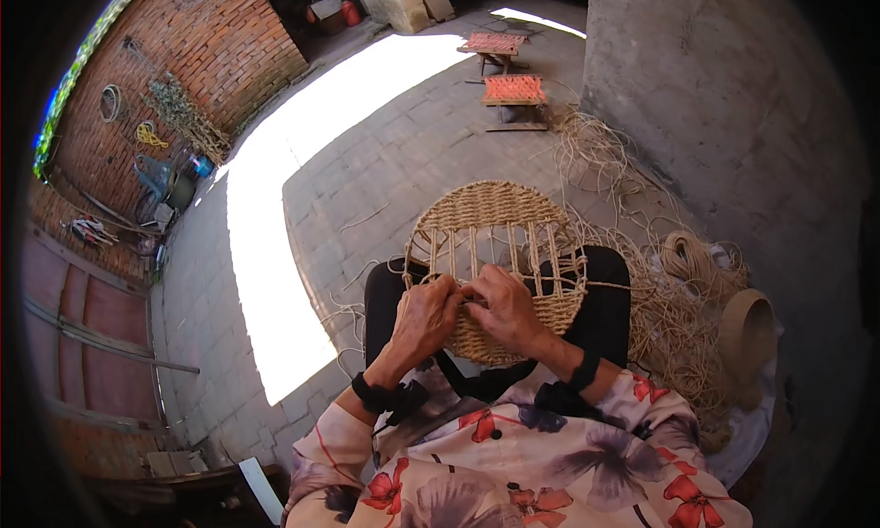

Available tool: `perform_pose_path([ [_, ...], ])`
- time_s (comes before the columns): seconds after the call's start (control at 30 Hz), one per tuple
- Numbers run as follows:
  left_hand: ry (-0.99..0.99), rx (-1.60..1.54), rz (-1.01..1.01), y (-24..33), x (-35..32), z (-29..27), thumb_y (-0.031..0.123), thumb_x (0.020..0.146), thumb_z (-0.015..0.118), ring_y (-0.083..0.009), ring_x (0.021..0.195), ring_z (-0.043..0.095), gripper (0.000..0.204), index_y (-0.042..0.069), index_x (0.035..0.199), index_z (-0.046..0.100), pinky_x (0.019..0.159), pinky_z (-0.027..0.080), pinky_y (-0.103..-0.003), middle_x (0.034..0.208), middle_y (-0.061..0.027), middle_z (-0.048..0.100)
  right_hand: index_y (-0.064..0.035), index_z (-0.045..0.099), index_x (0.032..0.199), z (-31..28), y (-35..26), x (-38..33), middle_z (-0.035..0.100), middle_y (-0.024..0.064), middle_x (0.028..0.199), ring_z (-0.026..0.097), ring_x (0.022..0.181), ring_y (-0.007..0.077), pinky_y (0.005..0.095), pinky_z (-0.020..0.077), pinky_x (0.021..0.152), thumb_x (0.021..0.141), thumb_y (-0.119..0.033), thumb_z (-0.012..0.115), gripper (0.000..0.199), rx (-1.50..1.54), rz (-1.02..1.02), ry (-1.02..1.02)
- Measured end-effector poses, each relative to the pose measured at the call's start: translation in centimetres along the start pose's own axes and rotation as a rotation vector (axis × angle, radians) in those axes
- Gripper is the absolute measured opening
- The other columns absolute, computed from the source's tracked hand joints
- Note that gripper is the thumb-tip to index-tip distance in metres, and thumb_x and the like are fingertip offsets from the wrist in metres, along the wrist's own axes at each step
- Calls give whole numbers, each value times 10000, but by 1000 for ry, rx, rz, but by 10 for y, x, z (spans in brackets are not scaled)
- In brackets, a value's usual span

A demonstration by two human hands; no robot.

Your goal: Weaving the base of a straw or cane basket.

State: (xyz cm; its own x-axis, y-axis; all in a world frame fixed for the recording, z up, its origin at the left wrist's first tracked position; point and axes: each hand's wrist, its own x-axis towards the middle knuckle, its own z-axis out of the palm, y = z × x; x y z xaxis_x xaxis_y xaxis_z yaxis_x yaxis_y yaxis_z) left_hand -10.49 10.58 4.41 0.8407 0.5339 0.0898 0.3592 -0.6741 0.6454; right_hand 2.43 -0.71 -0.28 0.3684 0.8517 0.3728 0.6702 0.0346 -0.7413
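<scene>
Item: one rounded panel of tan plaited cord (490,204), lying across the lap of a seated person in black trousers (609,276); densely woven bands at its far and near ends, open lengthwise cords between. Left hand (427,313): on the panel, fingers bent inward, just beside the right hand (504,308), which bends likewise over the cords. Whether either grip is clamped on a strand I cannot tell, the fingertips being hidden. To the person's right, on the grey paved floor (403,175): one loose, tangled heap of tan cord (662,313). Well beyond the lap: two low wooden stools with red-orange woven seats (513,90).
</scene>
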Motion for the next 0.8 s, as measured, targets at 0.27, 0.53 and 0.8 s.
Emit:
perform_pose_path([
  [0.27, -201, 30, 31, 7, 20, -17, 199, 886, 636, -337, 733, 695, 200, 17, 909, 714, 690, 528, -403, 785, -167, 700, -48, 613, 862, 7, 3, 12, 564, 135, 900, 582, 920, 352, 458, 447, 786, 731, -197, 708, 220, -34, 158, -114],
  [0.53, -243, 16, -57, -5, 19, -15, 242, 866, 647, -308, 754, 703, 244, 10, 913, 705, 700, 524, -399, 789, -171, 690, -60, 578, 817, 3, 0, 0, 541, 136, 870, 539, 892, 337, 468, 396, 772, 724, -164, 682, 174, -109, -72, 1],
  [0.8, -108, 89, 178, -8, 10, -8, 148, 914, 585, -417, 757, 643, 165, -9, 872, 617, 676, 506, -450, 790, -202, 654, -49, 544, 791, 2, -4, -3, 518, 116, 809, 524, 812, 302, 424, 404, 738, 755, -105, 643, 120, -366, -283, 158],
])
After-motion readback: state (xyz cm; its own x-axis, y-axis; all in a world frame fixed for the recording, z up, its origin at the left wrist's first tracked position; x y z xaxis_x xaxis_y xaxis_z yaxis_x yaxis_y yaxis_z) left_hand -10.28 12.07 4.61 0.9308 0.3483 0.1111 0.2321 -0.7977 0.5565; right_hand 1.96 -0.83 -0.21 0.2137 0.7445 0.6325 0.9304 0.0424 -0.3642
